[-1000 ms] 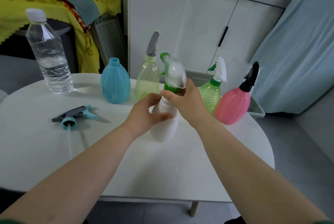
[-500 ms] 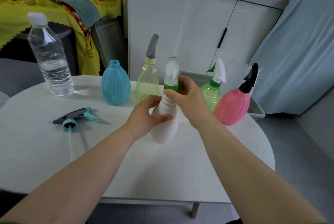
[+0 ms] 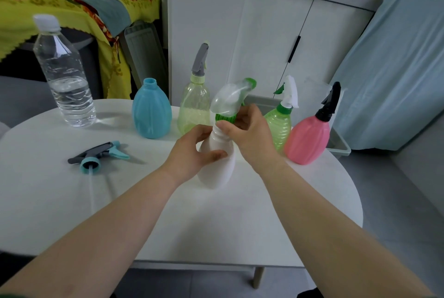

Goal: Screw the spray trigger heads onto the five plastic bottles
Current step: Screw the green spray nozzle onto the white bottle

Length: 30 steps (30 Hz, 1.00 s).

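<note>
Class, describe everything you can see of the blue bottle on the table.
The blue bottle is opaque light-blue plastic, egg-shaped with vertical ribs and a short threaded neck. Its mouth is open: no spray head is fitted. It stands upright toward the far side of the white table, between the clear water bottle and the pale yellow-green spray bottle. Nothing visibly touches it except the tabletop; neither hand is on it.

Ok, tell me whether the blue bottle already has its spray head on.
No, the blue bottle stands open-necked, and its teal trigger head lies loose on the table.
</note>
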{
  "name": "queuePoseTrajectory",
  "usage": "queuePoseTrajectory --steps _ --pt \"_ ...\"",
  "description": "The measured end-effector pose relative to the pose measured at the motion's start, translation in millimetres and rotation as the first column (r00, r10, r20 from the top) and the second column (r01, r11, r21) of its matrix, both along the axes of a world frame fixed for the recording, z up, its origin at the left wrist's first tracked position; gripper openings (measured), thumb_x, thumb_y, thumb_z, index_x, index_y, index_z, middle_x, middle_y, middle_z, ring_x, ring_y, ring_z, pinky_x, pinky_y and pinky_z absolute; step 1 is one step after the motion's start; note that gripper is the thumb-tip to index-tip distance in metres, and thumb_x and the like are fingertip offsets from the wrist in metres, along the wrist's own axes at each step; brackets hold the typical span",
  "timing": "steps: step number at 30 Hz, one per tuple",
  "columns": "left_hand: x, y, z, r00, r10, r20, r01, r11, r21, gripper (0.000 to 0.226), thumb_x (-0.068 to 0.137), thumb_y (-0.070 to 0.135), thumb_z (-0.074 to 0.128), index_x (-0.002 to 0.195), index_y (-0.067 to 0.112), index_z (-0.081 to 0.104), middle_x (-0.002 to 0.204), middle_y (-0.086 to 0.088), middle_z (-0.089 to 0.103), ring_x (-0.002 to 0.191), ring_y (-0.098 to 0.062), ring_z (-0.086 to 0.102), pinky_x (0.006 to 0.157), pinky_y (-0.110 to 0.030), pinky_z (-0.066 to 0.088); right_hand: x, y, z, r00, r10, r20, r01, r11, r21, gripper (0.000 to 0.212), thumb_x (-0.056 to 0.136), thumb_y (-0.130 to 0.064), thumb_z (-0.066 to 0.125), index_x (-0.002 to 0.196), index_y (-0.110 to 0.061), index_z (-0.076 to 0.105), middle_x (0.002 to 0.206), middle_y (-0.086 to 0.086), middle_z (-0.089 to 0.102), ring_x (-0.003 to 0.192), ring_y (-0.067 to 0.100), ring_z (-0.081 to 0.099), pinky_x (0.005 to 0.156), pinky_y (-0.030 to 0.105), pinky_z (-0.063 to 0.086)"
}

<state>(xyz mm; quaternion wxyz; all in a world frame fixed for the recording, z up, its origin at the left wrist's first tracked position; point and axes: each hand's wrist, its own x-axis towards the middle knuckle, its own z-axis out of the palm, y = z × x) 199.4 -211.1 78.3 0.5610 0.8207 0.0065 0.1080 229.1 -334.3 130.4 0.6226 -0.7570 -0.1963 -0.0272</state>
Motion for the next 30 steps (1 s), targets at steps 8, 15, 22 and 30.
queuePoseTrajectory --steps 8,15,22,30 --pt "0 -2 0 1.000 0.026 -0.002 -0.026 1.000 0.005 0.041 0.065 0.026 0.074 0.093 0.033 0.044 0.101 0.011 0.052 0.099 -0.007 0.046 0.084 -0.024 0.031 0 2 -1 0.997 0.014 -0.077 -0.014 1.000 0.006 0.038 0.070 -0.020 0.071 0.095 -0.022 0.042 0.086 -0.008 0.055 0.079 0.002 0.055 0.066 0.010 0.046" --pt "0 -2 -1 1.000 0.024 0.013 -0.025 1.000 0.007 0.041 0.064 0.027 0.075 0.092 0.032 0.046 0.100 0.010 0.054 0.100 -0.008 0.047 0.085 -0.024 0.032 -2 0 1 0.994 0.085 -0.072 -0.079 0.993 0.082 0.014 0.076 -0.012 0.064 0.087 -0.018 0.058 0.076 -0.010 0.059 0.066 -0.006 0.057 0.058 0.002 0.042" --pt "0 -2 0 0.999 0.039 -0.004 -0.039 0.999 0.017 0.044 0.065 0.026 0.074 0.095 0.033 0.042 0.102 0.011 0.051 0.099 -0.007 0.045 0.085 -0.025 0.031 -1 8 -2 0.997 -0.033 -0.072 0.032 0.999 -0.017 0.045 0.068 -0.021 0.074 0.095 -0.019 0.038 0.089 -0.003 0.056 0.080 0.006 0.056 0.063 0.010 0.046" --pt "-1 -2 -1 0.999 0.038 0.019 -0.038 0.999 0.011 0.040 0.065 0.025 0.075 0.090 0.034 0.045 0.096 0.013 0.053 0.097 -0.007 0.047 0.084 -0.023 0.031 -2 0 1 0.997 0.066 -0.038 -0.063 0.996 0.065 0.023 0.075 -0.012 0.066 0.078 -0.028 0.050 0.078 -0.013 0.059 0.069 -0.006 0.057 0.060 0.001 0.043"
